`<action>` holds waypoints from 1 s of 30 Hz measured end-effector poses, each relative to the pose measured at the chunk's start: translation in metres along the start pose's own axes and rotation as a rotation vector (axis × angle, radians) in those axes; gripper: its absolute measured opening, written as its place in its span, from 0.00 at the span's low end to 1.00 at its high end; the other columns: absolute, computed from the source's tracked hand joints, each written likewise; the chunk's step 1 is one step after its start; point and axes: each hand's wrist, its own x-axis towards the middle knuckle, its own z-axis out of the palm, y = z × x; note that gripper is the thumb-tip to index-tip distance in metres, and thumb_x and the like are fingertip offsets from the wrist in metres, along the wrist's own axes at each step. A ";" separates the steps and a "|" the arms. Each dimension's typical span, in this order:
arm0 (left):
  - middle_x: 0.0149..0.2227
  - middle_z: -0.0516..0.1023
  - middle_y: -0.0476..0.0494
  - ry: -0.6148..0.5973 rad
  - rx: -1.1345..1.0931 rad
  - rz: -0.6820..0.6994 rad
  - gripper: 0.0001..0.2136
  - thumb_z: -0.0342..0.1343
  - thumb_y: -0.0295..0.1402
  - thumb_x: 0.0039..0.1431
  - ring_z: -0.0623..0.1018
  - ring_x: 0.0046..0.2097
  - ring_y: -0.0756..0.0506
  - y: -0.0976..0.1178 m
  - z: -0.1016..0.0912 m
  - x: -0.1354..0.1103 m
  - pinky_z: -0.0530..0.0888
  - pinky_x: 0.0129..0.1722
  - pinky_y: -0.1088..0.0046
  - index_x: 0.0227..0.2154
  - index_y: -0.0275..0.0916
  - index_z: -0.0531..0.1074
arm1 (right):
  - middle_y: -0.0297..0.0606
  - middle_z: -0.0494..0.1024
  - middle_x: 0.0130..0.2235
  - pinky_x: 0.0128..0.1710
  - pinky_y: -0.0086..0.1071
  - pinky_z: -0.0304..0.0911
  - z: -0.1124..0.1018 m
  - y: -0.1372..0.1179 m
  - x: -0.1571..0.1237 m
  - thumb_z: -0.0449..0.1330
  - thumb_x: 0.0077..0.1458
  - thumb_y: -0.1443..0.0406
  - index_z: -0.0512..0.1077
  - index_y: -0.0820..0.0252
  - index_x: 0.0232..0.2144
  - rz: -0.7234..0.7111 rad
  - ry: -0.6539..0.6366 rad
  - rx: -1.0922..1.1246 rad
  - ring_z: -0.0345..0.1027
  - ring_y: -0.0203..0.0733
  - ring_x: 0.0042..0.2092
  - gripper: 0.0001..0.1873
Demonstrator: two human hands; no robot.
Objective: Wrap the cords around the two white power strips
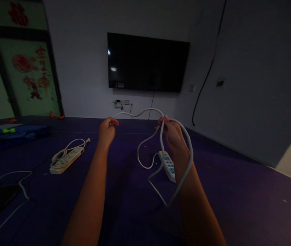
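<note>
A white power cord runs in loops between my two hands above a dark purple surface. My right hand is closed around it, with a large loop hanging over the wrist and forearm. To the left, my left hand pinches the cord farther along; whatever end lies inside those fingers is hidden. Below my right hand a white power strip with blue socket faces rests on the surface, partly covered by my forearm. One strand of the cord curves down to its far end.
Left of my arm lies another power strip, its cord coiled on top. A white cable and a dark flat object are at the lower left. Blue fabric lies behind them. A television hangs on the far wall.
</note>
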 end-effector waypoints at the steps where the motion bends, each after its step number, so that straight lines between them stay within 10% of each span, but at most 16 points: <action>1: 0.32 0.76 0.46 -0.046 0.095 -0.012 0.11 0.44 0.21 0.46 0.69 0.25 0.52 -0.005 0.000 0.001 0.65 0.25 0.78 0.28 0.36 0.70 | 0.33 0.68 0.27 0.32 0.30 0.61 -0.003 -0.002 0.000 0.54 0.52 0.50 0.66 0.57 0.24 0.008 0.023 0.039 0.64 0.35 0.31 0.17; 12: 0.22 0.74 0.50 -0.828 0.351 -0.229 0.07 0.53 0.22 0.41 0.70 0.21 0.52 -0.039 0.044 -0.025 0.65 0.23 0.78 0.26 0.35 0.72 | 0.28 0.60 0.20 0.28 0.30 0.61 -0.001 0.000 0.009 0.51 0.55 0.49 0.65 0.57 0.26 0.168 -0.048 0.205 0.57 0.32 0.23 0.19; 23: 0.29 0.78 0.45 -1.004 0.512 -0.252 0.10 0.54 0.25 0.45 0.74 0.25 0.50 -0.055 0.069 -0.036 0.64 0.23 0.78 0.34 0.36 0.72 | 0.26 0.59 0.18 0.25 0.28 0.60 0.005 0.002 0.007 0.53 0.50 0.44 0.69 0.58 0.28 0.140 -0.130 0.148 0.56 0.31 0.21 0.24; 30: 0.34 0.78 0.43 -0.836 0.516 -0.045 0.09 0.63 0.28 0.39 0.74 0.37 0.46 -0.019 0.054 -0.030 0.66 0.34 0.76 0.27 0.37 0.73 | 0.26 0.60 0.18 0.26 0.29 0.61 0.011 0.003 0.003 0.54 0.50 0.44 0.71 0.59 0.29 0.140 -0.134 0.124 0.55 0.30 0.20 0.24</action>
